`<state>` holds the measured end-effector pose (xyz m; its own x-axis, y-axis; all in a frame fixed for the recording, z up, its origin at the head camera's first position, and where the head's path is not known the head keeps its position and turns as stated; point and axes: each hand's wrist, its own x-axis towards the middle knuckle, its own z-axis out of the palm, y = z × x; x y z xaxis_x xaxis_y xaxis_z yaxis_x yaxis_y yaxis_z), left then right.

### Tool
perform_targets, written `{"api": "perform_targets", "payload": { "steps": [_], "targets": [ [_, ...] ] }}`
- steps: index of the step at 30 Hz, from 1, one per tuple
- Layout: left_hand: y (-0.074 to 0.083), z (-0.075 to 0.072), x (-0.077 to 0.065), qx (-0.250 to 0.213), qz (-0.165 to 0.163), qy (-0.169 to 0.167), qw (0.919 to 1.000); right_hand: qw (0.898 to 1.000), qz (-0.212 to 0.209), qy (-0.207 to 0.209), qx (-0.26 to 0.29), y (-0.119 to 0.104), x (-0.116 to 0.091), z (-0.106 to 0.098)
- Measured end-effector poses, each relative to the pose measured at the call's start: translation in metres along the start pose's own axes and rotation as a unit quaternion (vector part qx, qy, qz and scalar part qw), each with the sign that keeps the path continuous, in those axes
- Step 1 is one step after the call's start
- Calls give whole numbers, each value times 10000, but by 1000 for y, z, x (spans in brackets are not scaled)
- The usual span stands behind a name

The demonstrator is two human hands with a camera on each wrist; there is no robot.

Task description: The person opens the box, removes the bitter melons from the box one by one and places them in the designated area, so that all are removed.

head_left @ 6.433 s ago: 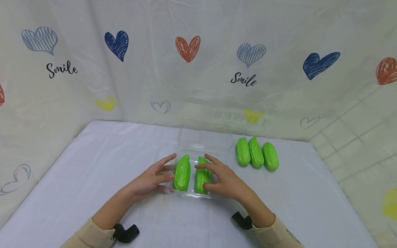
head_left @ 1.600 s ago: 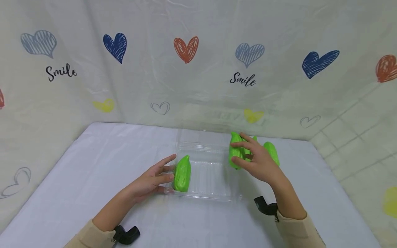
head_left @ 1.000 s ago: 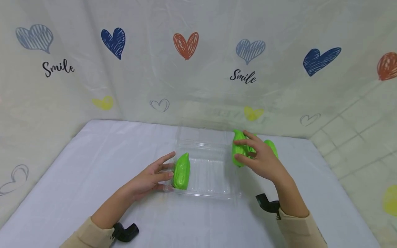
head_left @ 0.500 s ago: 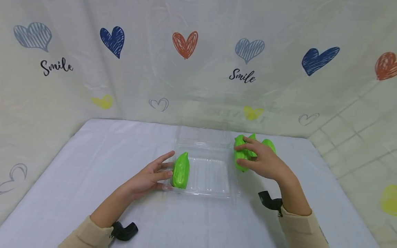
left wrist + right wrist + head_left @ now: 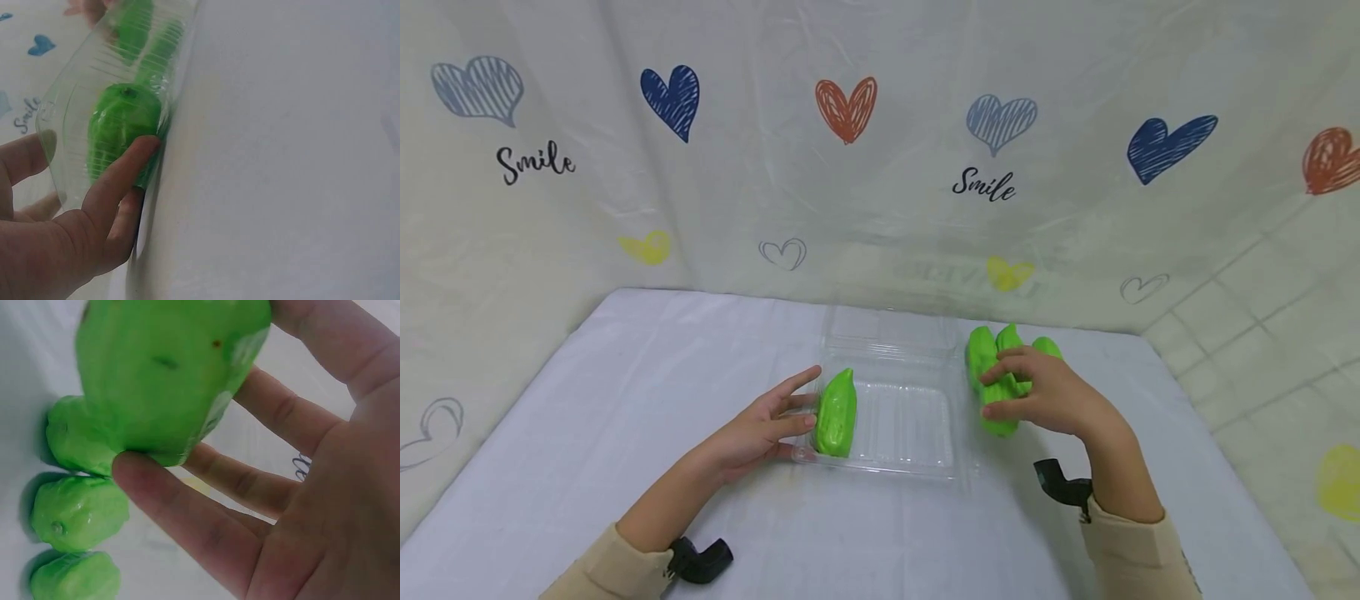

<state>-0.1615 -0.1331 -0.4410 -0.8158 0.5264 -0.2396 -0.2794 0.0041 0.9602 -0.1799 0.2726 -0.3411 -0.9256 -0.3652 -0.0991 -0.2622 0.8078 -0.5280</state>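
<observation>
My right hand [image 5: 1060, 396] holds a green, bumpy gourd [image 5: 169, 369] between its thumb and fingers. In the right wrist view the gourd fills the top, and three similar green gourds [image 5: 81, 509] stand in a row beyond it. The head view shows that row at the right back of the table, partly behind my hand. My left hand [image 5: 756, 433] grips the left wall of a clear plastic box [image 5: 902, 425]. One green gourd [image 5: 837, 417] lies inside, along the left side of the box. In the left wrist view it shows through the ribbed plastic.
The box's clear lid [image 5: 887, 329] leans back open, close to the hanging sheet [image 5: 850, 200] printed with hearts. A white cloth [image 5: 850, 533] covers the table. Black wrist-camera mounts [image 5: 700, 562] jut out from both wrists.
The gourd once in the middle of the box has come out with my right hand, rightward to the row. In the last half second the hand has drawn slightly nearer. The left hand stays put.
</observation>
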Motion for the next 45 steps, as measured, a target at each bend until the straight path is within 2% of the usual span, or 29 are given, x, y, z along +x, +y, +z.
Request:
{"api": "perform_targets", "payload": {
  "steps": [8, 19, 30, 39, 42, 45],
  "targets": [
    [-1, 1, 1, -16, -13, 30, 10000, 9995, 50, -272, -129, 7, 6, 3],
    [-1, 1, 1, 64, -14, 66, 10000, 9976, 518, -458, -1, 12, 3, -1],
    [-1, 1, 0, 19, 25, 28, 10000, 9932, 534, -932, 450, 23, 6, 1],
    [-2, 0, 1, 52, 27, 31, 10000, 9922, 522, -1089, 297, 30, 7, 5],
    [-2, 0, 0, 34, 10, 9, 10000, 9942, 343, -1018, 17, 27, 6, 2],
    [-1, 1, 0, 23, 16, -4, 10000, 9972, 246, -650, -293, 21, 3, -1]
  ]
}}
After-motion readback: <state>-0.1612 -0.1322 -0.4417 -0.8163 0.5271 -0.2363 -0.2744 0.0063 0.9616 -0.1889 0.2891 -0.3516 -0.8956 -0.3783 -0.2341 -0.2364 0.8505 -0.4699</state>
